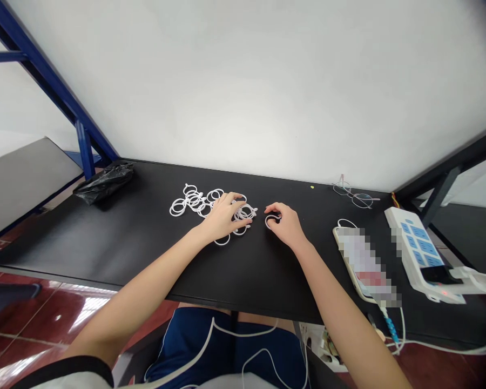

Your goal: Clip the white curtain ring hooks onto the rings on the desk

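Note:
Several thin white rings point(194, 201), some with a small knob on the rim, lie in a loose, overlapping pile on the black table point(154, 237). My left hand point(224, 213) rests over the right part of the pile, its fingers apart and touching rings; part of the pile is hidden beneath it. To the right of the pile, my right hand point(285, 222) is curled round a single white ring point(267, 220) at the table surface. The fingers cover part of that ring.
A black plastic bag point(105, 182) lies at the far left. On the right are eyeglasses point(354, 196), a phone point(362, 265) with a cable plugged in, and a white power strip point(419, 248) with blue sockets. A pale wall point(243, 97) rises behind the table.

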`<action>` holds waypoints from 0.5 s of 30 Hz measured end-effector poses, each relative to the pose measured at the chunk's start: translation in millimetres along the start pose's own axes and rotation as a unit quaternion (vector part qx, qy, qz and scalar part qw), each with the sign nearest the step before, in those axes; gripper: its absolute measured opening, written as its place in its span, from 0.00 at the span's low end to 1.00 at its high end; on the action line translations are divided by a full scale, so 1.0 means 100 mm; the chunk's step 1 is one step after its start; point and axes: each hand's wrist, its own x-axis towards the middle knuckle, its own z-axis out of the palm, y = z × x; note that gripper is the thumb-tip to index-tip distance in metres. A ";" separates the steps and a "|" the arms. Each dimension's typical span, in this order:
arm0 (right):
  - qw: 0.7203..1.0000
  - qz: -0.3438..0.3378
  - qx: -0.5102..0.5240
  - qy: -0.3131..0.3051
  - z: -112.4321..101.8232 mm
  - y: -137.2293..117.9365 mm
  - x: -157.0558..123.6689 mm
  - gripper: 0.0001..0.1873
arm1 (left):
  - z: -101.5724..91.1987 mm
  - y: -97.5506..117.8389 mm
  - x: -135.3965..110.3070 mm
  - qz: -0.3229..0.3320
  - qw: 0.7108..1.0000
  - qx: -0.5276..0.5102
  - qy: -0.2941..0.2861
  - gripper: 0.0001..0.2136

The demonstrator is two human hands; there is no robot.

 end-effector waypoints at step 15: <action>0.982 -0.003 0.171 0.077 0.02 -0.12 -0.01 0.04 | -0.02 0.13 0.01 0.047 0.997 -0.041 0.034 0.21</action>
